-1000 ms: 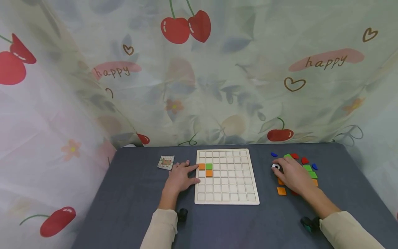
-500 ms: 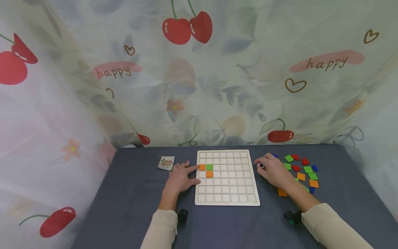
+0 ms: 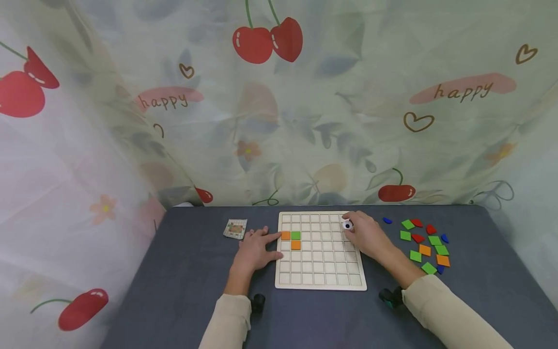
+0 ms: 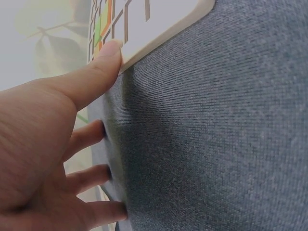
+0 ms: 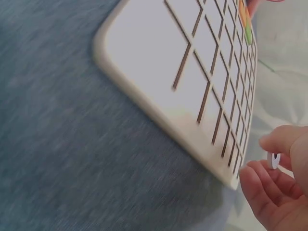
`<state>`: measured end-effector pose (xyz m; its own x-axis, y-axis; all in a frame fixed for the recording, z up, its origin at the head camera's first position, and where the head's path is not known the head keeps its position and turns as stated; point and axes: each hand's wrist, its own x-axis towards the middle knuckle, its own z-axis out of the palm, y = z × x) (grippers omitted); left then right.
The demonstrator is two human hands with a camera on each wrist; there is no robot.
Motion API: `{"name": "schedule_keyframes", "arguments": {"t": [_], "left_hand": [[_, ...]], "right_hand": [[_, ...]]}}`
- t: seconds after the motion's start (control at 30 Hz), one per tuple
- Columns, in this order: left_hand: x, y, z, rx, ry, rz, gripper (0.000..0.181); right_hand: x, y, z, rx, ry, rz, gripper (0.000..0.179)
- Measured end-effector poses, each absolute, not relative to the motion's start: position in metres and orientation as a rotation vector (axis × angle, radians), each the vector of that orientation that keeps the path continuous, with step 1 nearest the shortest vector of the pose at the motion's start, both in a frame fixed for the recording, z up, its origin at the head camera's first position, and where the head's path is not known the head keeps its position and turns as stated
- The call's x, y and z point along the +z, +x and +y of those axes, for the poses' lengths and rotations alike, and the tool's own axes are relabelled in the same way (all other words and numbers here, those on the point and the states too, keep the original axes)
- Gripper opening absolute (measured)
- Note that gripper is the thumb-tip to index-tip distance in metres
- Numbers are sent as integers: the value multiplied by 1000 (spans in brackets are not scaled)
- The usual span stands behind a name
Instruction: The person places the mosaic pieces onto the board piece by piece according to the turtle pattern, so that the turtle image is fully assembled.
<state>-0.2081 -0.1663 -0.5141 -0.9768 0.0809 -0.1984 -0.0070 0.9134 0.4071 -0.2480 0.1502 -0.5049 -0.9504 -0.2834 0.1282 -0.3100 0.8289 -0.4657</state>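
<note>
A pale gridded board lies on the dark tabletop. Two orange tiles and a green tile sit in squares on its left side. My left hand rests beside the left edge, its index finger and thumb touching the board; the left wrist view shows the thumb on the rim and the other fingertips down on the cloth. Over the board's upper right part, my right hand pinches a small round white eye piece with a black dot. The piece stands on edge between thumb and fingers in the right wrist view.
To the right of the board lie several loose pieces: green tiles, orange tiles, red pieces and blue pieces. A small picture card lies left of the board. A printed curtain hangs behind the table.
My right hand has moved left from the loose pieces to above the board, carrying the eye piece. My left hand has stayed at the board's left edge.
</note>
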Motion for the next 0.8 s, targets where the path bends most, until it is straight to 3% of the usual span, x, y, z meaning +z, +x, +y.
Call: {"name": "schedule_keyframes", "arguments": {"t": [0.2, 0.5, 0.8], "left_hand": [[-515, -208, -166, 622, 57, 2875, 65], [-514, -206, -168, 624, 51, 2863, 66], [-513, -207, -167, 595, 59, 2860, 65]], "right_hand": [[-502, -256, 132, 801, 502, -2968, 26], [-499, -265, 99, 785, 577, -3037, 33], [-494, -274, 65, 745, 656, -3058, 28]]}}
